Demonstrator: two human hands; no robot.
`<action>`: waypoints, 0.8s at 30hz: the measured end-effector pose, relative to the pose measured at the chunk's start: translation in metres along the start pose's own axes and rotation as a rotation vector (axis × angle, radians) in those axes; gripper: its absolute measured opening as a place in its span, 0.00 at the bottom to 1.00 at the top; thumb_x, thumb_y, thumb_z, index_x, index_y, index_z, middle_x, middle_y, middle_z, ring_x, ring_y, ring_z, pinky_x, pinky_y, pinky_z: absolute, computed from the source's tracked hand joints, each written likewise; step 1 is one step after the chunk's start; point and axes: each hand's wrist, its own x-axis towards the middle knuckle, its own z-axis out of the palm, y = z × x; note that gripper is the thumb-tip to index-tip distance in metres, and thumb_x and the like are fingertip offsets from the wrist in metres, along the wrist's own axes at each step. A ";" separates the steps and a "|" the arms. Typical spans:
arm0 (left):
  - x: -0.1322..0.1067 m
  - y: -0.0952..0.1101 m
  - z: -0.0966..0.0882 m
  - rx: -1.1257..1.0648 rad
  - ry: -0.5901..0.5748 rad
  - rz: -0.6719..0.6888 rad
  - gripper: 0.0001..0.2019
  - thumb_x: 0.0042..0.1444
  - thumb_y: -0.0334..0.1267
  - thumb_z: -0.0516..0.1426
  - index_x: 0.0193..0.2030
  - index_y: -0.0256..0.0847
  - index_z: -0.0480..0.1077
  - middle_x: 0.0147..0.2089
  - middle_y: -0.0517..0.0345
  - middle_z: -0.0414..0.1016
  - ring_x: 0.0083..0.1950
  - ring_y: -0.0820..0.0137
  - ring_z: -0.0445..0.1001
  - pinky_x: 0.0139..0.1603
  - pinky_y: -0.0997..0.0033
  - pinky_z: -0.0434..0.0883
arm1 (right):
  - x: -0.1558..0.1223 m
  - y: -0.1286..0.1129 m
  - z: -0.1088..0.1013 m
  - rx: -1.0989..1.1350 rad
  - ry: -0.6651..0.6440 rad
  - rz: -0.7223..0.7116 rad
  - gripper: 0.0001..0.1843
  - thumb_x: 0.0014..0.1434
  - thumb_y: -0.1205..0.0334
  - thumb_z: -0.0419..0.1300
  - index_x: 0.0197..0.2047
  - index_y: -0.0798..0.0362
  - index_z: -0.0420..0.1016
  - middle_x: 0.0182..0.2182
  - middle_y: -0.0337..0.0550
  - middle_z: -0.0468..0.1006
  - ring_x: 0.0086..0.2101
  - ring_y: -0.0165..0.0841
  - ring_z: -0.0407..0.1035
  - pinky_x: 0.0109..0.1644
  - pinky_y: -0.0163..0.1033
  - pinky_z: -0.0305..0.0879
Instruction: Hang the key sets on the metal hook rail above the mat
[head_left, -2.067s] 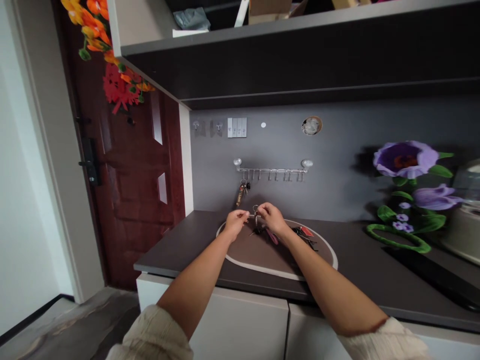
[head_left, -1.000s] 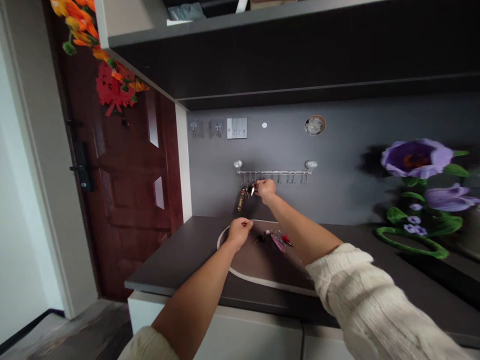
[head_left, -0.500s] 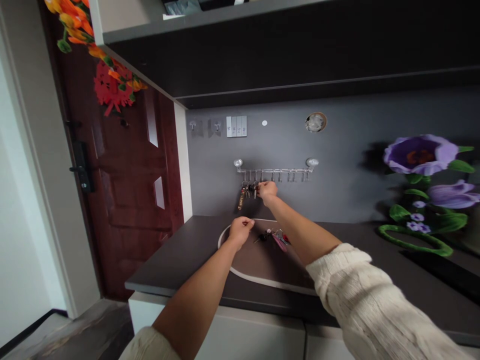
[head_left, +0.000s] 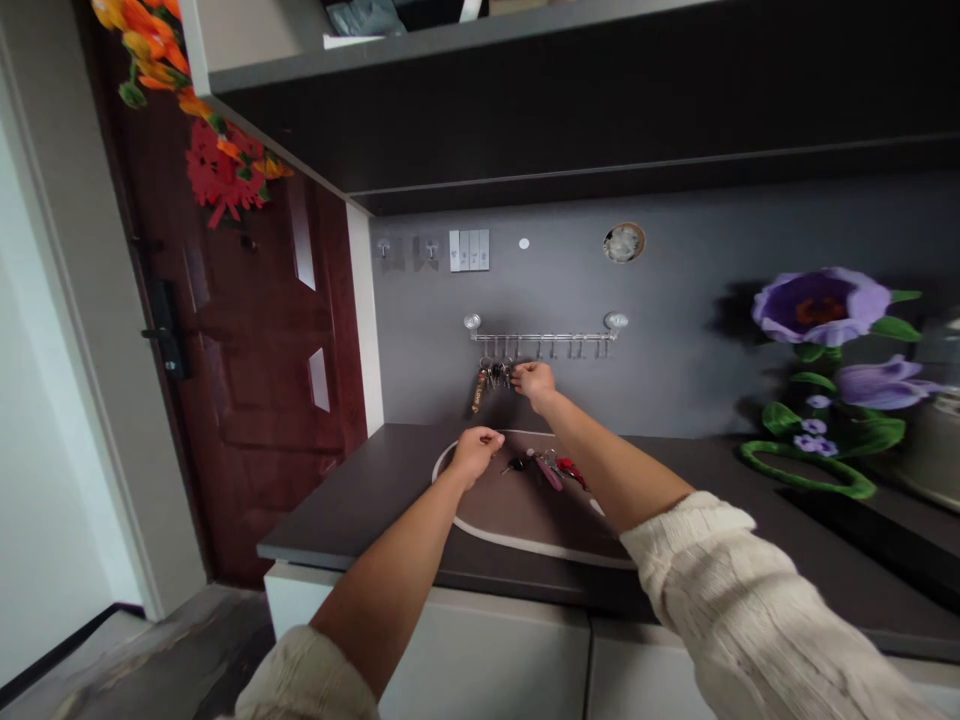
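Note:
A clear rail with a row of hooks (head_left: 544, 338) is fixed to the grey wall. From its left hooks hang several keys (head_left: 495, 374) and a tan strap-like keychain (head_left: 478, 393) with lettering. My right hand (head_left: 534, 382) is at the rightmost of these keys, fingers curled closed on them; its fingertips are partly hidden. Lower and to the left, my left hand (head_left: 475, 454) hovers above the brown mat (head_left: 517, 520), thumb and fingers pressed together, nothing visible in them. On the mat lie a dark key (head_left: 516, 465), a pink fob (head_left: 549, 473) and a red keychain (head_left: 571, 470).
A dark shelf (head_left: 570, 120) overhangs the counter (head_left: 360, 500). Purple artificial flowers (head_left: 821, 305) stand at the right. Two small hooks (head_left: 431, 250) and a switch panel (head_left: 469, 250) are on the wall. A red-brown door (head_left: 247, 400) is at the left.
The view has shifted slightly. My right hand stays at the hanging keys below the rail, and my left hand remains closed above the mat. The keys on the mat lie as before.

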 end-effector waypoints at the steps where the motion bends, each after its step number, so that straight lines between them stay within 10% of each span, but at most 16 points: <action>1: -0.001 0.001 -0.001 0.001 -0.010 -0.003 0.08 0.45 0.38 0.55 0.28 0.34 0.71 0.23 0.59 0.69 0.25 0.77 0.63 0.29 0.76 0.60 | -0.006 -0.003 -0.003 0.025 0.009 0.048 0.07 0.52 0.69 0.49 0.30 0.58 0.67 0.27 0.43 0.73 0.22 0.22 0.66 0.26 0.27 0.62; 24: -0.017 0.019 -0.006 0.391 -0.355 0.332 0.11 0.47 0.29 0.53 0.38 0.39 0.72 0.39 0.55 0.72 0.41 0.71 0.66 0.48 0.69 0.61 | -0.106 0.048 -0.053 -0.459 -0.284 -0.153 0.06 0.50 0.66 0.53 0.31 0.55 0.71 0.18 0.36 0.71 0.19 0.24 0.63 0.29 0.29 0.56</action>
